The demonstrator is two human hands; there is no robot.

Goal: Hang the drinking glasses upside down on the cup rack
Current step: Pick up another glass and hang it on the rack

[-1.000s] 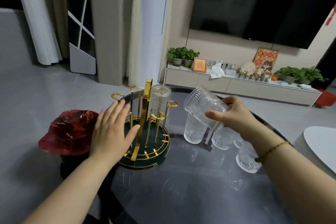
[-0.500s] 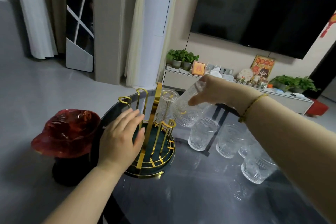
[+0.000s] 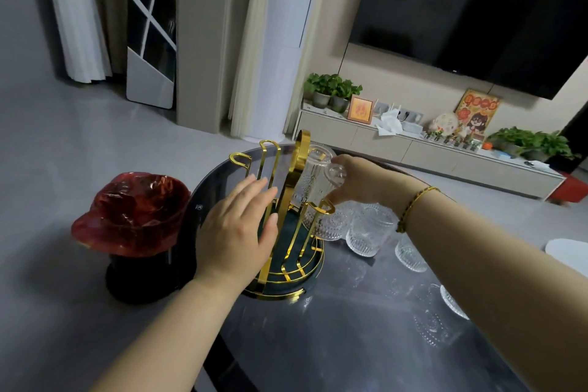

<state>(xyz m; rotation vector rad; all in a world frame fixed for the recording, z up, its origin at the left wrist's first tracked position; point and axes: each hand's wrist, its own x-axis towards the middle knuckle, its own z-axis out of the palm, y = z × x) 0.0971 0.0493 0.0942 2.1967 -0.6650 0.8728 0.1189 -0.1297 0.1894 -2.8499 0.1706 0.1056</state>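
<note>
Gripping upturned glass (image 3: 327, 200) by base, my right hand (image 3: 356, 181) at frame centre, glass over gold rack (image 3: 296, 200) prong. Left hand (image 3: 235, 232) flat, fingers spread, against rack's near side. Spare glasses (image 3: 366, 232) right, on dark table (image 3: 350, 344).

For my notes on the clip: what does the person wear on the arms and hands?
Both forearms are bare, with no sleeves in view. The right wrist carries a thin bracelet of gold and dark beads. The left hand and right hand show no gloves and no rings.

Bare forearms; beaded bracelet (image 3: 415, 205) on right wrist.
</note>
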